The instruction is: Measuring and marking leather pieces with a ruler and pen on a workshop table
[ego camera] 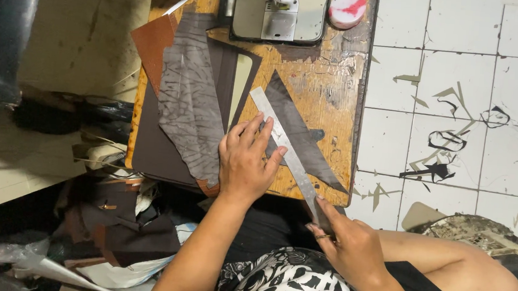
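My left hand [246, 160] lies flat with fingers spread on a long metal ruler [283, 149], pressing it onto a dark triangular piece of material [301, 130] on a worn wooden table [327, 83]. My right hand [350, 241] sits at the near end of the ruler by the table's front edge, fingers closed around something small that I cannot make out. A grey patterned sheet [189, 99] lies just left of my left hand, on top of dark brown sheets [155, 149].
A sewing machine base [280, 10] stands at the back of the table, with a round pink and white object [347, 8] beside it. A brown leather piece [154, 39] lies at the back left. Scraps litter the tiled floor [453, 137] at the right and pile up [120, 227] at the lower left.
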